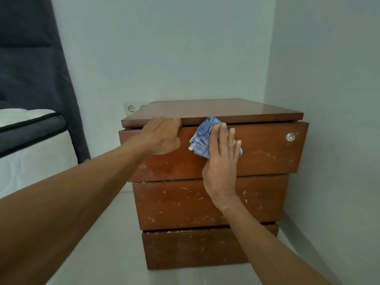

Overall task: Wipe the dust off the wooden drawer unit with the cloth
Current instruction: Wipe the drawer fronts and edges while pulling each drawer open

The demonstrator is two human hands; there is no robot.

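Blue cloth [205,140] frame centre, pressed flat under my right hand [221,161] on top drawer front of drawer unit [257,157]; left hand [162,136] clamps top edge. Dusty streaks (whitish) lie right and below, nearer right hand.

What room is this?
Probably a bedroom: a mattress sits at the left, a wooden drawer unit stands in the corner like a bedside table, and a wall socket is behind it.

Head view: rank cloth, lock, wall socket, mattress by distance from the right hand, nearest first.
From the right hand:
1. Cloth, pressed under its fingers on the top drawer front.
2. Lock, right end of the same drawer.
3. Wall socket, behind the unit's left rear corner.
4. Mattress, far left.
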